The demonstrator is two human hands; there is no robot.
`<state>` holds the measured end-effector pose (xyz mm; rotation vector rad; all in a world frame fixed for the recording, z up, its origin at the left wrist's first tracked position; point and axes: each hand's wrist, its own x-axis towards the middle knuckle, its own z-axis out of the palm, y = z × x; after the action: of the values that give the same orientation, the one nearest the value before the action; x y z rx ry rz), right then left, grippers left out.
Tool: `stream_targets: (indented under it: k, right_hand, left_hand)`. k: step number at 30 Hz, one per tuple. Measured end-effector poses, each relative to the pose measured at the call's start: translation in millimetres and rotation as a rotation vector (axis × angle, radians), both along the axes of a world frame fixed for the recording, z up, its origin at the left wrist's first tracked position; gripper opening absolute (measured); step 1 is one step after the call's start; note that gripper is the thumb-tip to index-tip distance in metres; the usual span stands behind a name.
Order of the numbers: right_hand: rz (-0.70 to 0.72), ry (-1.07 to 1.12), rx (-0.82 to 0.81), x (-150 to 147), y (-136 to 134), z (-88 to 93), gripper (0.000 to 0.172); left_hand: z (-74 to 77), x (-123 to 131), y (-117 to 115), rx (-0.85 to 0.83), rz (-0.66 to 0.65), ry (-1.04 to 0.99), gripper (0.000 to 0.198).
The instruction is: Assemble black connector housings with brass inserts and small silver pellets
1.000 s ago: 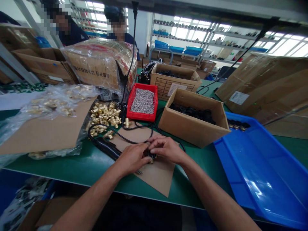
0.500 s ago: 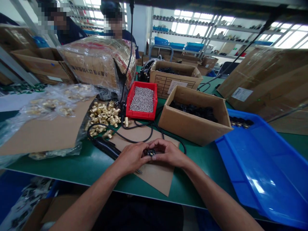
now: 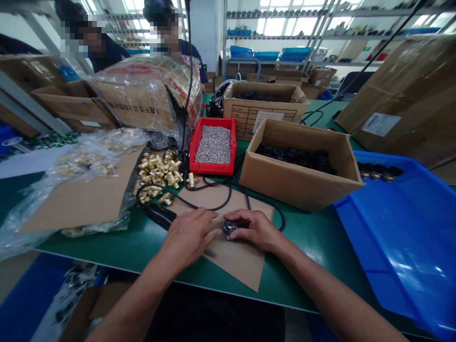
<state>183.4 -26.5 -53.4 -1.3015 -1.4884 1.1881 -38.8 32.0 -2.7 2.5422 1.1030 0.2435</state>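
My right hand [image 3: 258, 230] grips a small round black part [image 3: 230, 227] with a brass-coloured centre between thumb and fingers, over a flat cardboard sheet [image 3: 245, 266]. To its left, my left hand [image 3: 190, 235] is apart from the part, its fingers stretched forward and the thumb separated from them. Beneath that hand lies a black corded power screwdriver [image 3: 160, 216]; its metal bit [image 3: 211, 252] shows past the wrist side, and its middle is hidden. Gold-coloured brass fittings [image 3: 158, 171] are heaped beyond the screwdriver.
A red bin [image 3: 213, 168] of small silver pieces stands behind the sheet. An open cardboard box [image 3: 295, 183] with black parts is on its right, beside a blue tray [image 3: 402, 247]. Bagged brass fittings [image 3: 85, 159] lie left. A black cable [image 3: 228, 194] crosses the sheet. Two people are across the table.
My left hand has come off the black part and drawn slightly left. The part stays in my right hand. The camera view has shifted a little.
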Motion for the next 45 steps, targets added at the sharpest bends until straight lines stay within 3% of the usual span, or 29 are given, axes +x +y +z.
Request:
stream_targets:
  k: [4,6,10,15,18,21,25,27,30,33,36,40,45]
  right_hand:
    - [-0.005,-0.11,-0.001,2,1,-0.6,0.041]
    - [0.001,-0.134,0.004,3,1,-0.5,0.04]
    - [-0.001,-0.151,0.008,3,2,0.7,0.038]
    - [-0.01,-0.146,0.002,2,1,1.4,0.037]
    - [-0.009,-0.156,0.004,2,1,1.4,0.037]
    - [-0.011,-0.157,0.014,2,1,1.5,0.036]
    - [-0.012,-0.152,0.023,5,-1,0.3,0.037]
    - [-0.012,-0.145,0.025,6,-2,-0.9,0.038]
    - [-0.008,-0.121,0.021,7,-3,-3.1,0.039]
    - [-0.008,-0.115,0.033,7,-3,-4.5,0.039]
    - [-0.003,-0.094,0.046,6,-3,-3.4,0.038]
    - [0.016,-0.084,0.044,7,-2,3.3,0.035]
    - [0.017,-0.12,0.032,9,-2,9.8,0.034]
  left_hand:
    - [-2.6,-45,3,-0.008,0.505,0.12,0.045]
    - [-9.4,-61,6,-0.042,0.653,0.175,0.064]
    - [-20.8,-57,11,-0.082,0.732,0.195,0.09]
    - [-20.1,-36,9,-0.057,0.811,0.134,0.09]
    - [-23.3,-40,6,-0.114,0.881,-0.083,0.088]
    - [-32.9,-46,3,-0.31,0.921,-0.51,0.084]
    - [-36.7,-37,-5,-0.48,0.775,-1.127,0.038]
    - [-26.7,-25,-10,-0.508,0.659,-1.345,0.029]
    - [0.9,-1,-15,-0.567,0.431,-1.557,0.028]
    - [27.9,23,-15,-0.521,0.187,-1.55,0.034]
    - [40.4,45,-12,-0.401,0.028,-1.553,0.037]
    - [35.5,68,-7,-0.313,-0.068,-1.566,0.033]
    - [18.1,81,0,-0.268,-0.078,-1.564,0.03]
